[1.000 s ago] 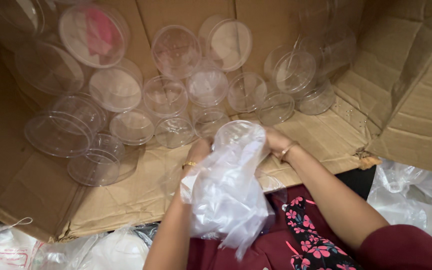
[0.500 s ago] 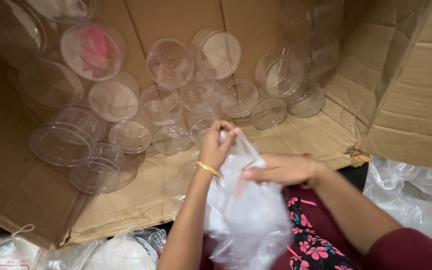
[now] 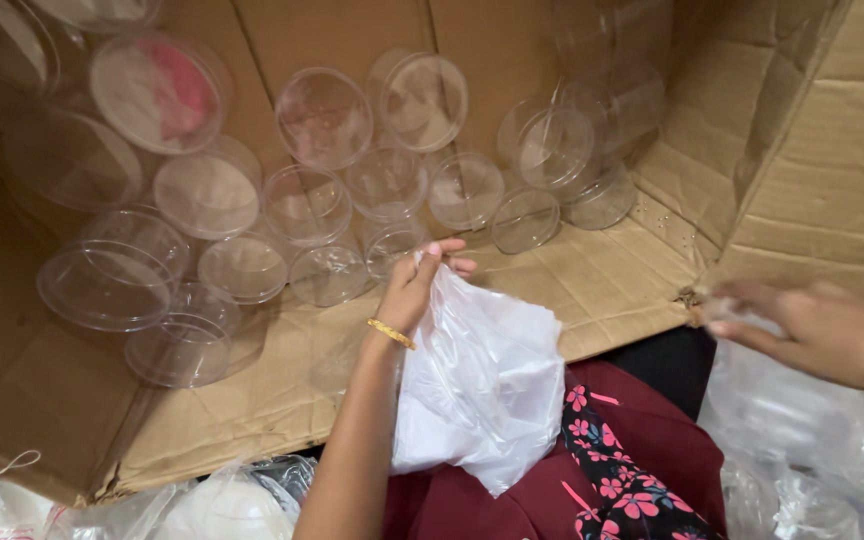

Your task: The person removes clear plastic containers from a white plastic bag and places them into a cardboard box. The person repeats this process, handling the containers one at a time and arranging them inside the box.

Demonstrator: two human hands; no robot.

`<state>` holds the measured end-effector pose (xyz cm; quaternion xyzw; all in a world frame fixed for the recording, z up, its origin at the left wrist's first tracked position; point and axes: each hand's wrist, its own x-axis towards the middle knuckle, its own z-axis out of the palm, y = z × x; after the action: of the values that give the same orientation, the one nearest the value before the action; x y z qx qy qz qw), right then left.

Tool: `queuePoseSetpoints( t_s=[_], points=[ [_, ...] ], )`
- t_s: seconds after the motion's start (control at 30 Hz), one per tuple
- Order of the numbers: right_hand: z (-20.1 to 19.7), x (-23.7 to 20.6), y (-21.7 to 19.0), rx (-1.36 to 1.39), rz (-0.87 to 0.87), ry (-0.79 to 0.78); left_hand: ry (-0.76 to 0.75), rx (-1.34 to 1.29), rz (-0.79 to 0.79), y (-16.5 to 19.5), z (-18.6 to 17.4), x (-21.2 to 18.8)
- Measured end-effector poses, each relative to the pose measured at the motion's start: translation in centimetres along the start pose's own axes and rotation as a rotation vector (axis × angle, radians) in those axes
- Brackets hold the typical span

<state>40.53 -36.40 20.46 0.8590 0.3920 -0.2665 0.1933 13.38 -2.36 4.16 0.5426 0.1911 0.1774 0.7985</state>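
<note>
The left hand (image 3: 414, 285) pinches the top edge of a thin white plastic bag (image 3: 482, 385) between thumb and fingers, closed on it and holding it up so the rest hangs down over the lap, in front of the open cardboard box (image 3: 592, 285). The right hand (image 3: 817, 330) is off to the side, blurred, its fingers loosely spread over a heap of crinkled clear plastic (image 3: 802, 450) beside the box flap; it looks as if it has hold of nothing, though the blur makes that hard to be sure of. As a judgement, the step in hand is readying the bag, with only 1 hand on it, so its mouth hangs closed; opening it would call for a second grip on the opposite edge. Inside the box, lying on its side, are many clear round plastic containers (image 3: 324, 118) and lids, stacked and leaning on one another, with 1 large one (image 3: 157, 92) showing something pink through it. The nearest small containers (image 3: 392, 245) lie just beyond the left fingertips. The loose, tipping pile could roll if 1 piece is pulled out, and the slack bag hangs between the body and the box. More white bags (image 3: 222, 505) lie below the box edge.
</note>
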Motion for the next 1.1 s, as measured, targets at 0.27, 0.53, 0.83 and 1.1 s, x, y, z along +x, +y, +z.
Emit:
queuePoseSetpoints(
  t_s=[0.27, 0.53, 0.83, 1.1],
  points=[
    [0.2, 6.9, -19.0, 0.930, -0.638, 0.227, 0.024, -0.219, -0.037, 0.6, 0.9, -0.1],
    [3.3, 10.6, -21.1, 1.298, -0.426, 0.354, 0.036, -0.207, -0.060, -0.5, 0.8, -1.4],
    [3.6, 10.6, -20.7, 1.221, -0.368, 0.461, 0.022, -0.181, -0.054, -0.4, 1.0, -2.0],
    [3.6, 10.4, -21.1, 1.271, -0.539, 0.441, 0.156, -0.344, 0.085, -3.3, 1.8, -1.0]
  ],
)
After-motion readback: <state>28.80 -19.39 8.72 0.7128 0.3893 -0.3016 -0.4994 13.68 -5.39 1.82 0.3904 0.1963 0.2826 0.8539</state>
